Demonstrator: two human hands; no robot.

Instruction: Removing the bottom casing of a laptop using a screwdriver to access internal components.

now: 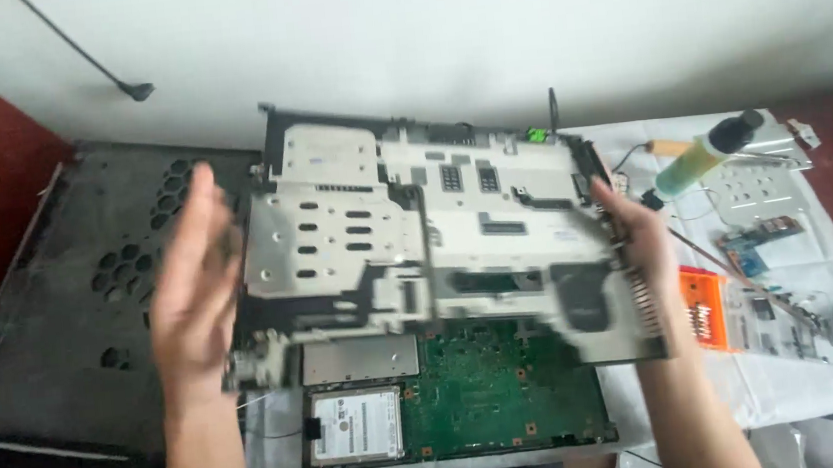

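Left hand (190,284) open, palm inward, fingers up — right hand (643,244) curled in a grip, forearms raised

Just one view, from a camera worn on the head. Looking down and forward, close above the white-covered table (810,370), toward the pale wall (439,31) behind.
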